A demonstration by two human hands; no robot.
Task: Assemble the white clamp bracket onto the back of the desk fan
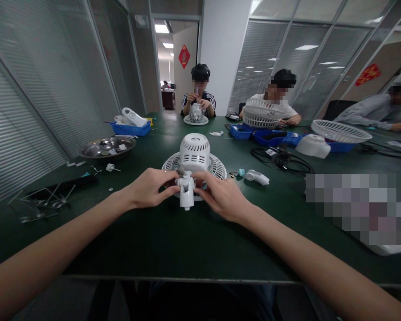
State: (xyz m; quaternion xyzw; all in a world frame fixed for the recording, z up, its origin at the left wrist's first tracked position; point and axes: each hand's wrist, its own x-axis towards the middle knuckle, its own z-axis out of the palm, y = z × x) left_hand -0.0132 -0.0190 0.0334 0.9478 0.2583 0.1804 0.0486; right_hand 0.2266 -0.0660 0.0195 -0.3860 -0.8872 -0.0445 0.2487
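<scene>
A white fan motor housing (pixel 194 150) with vent slots stands on a round white slotted fan grille (pixel 218 167) on the table in front of me. At its near side is a white neck bracket (pixel 186 196), its peg pointing toward me. My left hand (pixel 153 187) pinches the bracket from the left with thumb and fingers. From the right, my right hand (pixel 220 191) closes on the same bracket, its fingertips partly hidden behind it. To the right lie a white curved plastic part (pixel 256 177) and a small light-blue piece (pixel 241 172).
On the left are a metal bowl (pixel 96 149) with small parts, a blue bin (pixel 133 129) and wire pieces (pixel 50 200). Coiled black cable (pixel 284 160), blue trays (pixel 269 137) and fan grilles (pixel 341 130) lie on the right. Several people sit around the green table (pixel 187 249).
</scene>
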